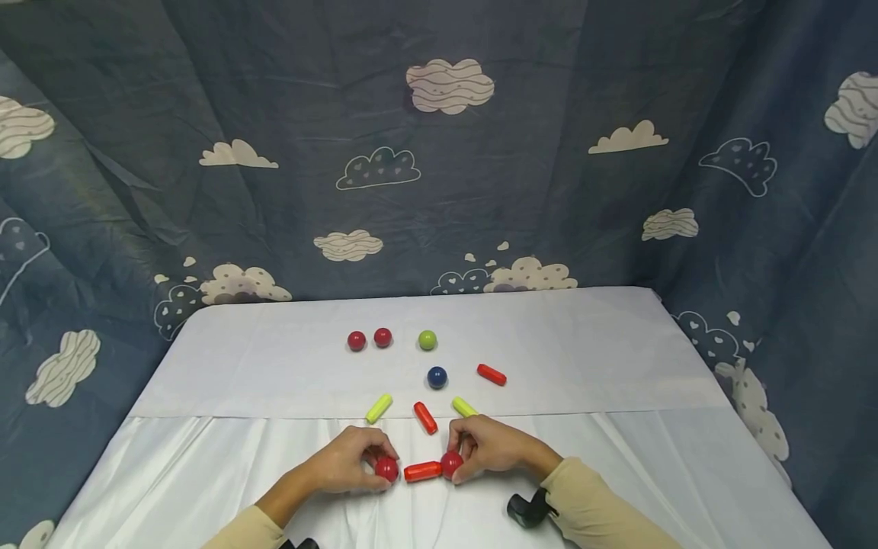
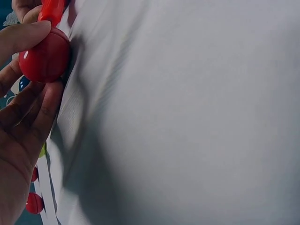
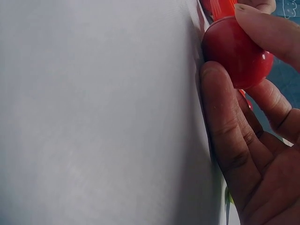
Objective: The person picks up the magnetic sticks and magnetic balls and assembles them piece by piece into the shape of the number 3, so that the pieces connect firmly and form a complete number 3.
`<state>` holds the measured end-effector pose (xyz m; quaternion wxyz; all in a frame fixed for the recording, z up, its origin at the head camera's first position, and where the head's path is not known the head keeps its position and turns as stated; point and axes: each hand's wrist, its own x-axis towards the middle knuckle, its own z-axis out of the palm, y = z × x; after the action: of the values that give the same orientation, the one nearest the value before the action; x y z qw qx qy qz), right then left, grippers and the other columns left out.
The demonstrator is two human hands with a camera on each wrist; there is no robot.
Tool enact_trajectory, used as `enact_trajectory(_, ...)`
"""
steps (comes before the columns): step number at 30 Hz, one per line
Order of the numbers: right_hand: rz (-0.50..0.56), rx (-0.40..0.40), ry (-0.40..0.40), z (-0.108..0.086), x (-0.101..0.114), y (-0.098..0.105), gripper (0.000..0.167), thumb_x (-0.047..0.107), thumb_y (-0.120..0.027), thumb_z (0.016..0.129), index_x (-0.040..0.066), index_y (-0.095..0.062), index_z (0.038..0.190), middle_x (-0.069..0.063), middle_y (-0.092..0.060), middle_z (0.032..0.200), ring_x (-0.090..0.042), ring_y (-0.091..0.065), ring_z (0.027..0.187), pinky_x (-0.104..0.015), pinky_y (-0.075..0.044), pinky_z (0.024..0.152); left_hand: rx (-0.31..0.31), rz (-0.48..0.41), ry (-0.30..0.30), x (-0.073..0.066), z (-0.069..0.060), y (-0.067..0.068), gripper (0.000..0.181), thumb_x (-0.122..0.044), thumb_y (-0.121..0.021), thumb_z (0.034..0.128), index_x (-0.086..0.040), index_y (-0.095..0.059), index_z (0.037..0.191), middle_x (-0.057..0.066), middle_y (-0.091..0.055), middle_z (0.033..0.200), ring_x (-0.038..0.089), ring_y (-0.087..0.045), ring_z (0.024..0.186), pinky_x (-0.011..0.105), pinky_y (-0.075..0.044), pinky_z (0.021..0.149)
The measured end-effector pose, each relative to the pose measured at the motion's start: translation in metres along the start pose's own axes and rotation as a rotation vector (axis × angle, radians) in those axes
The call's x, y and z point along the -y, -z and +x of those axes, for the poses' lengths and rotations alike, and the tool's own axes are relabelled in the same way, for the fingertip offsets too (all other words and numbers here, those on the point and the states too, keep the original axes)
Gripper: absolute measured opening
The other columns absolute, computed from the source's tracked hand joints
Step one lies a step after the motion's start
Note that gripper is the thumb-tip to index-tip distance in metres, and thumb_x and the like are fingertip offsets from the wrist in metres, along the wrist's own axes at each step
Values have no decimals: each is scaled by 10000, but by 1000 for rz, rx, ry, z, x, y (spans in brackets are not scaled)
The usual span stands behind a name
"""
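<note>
The near stick [image 1: 423, 472], one of three red ones, lies on the white cloth [image 1: 604, 488] between the person's two hands. Just left of it, apart by a narrow gap, is the left-hand ball [image 1: 387, 469], pinched between thumb and fingertips of the left hand [image 1: 353, 461]. At its right end, touching it, is the right-hand ball [image 1: 452, 463], held between thumb and fingers of the right hand [image 1: 495, 448]. Both these balls are red, two of four in that colour. The other two, the outer red ball [image 1: 356, 341] and the inner red ball [image 1: 382, 337], sit side by side well beyond the near stick, to its left. One green ball [image 1: 427, 340] also sits well beyond it, and one blue ball [image 1: 437, 377] rests somewhat closer, making six balls. Of five sticks in all, the middle red stick [image 1: 425, 418] lies slanted just beyond the near stick, and the far red stick [image 1: 491, 374] lies farther off to its right. Two sticks are yellow-green: the left yellow stick [image 1: 379, 409] lies beyond and left of the near stick, the right yellow stick [image 1: 463, 406] beyond and right, its closer end by the right hand.
</note>
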<state>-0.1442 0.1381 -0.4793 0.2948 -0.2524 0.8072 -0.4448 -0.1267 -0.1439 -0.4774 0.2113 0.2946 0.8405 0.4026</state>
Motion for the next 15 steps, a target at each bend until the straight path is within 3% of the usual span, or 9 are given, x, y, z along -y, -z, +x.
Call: enact_trajectory(15, 22, -6, -11, 0, 1, 0, 308, 13, -824, 711, 87, -564, 859, -4, -562, 715, -100, -491, 630, -200, -396, 566, 5, -35, -4, 1, 3, -6, 265, -113, -820, 740, -115, -675, 962, -102, -630, 893, 13, -582, 791, 207, -512, 734)
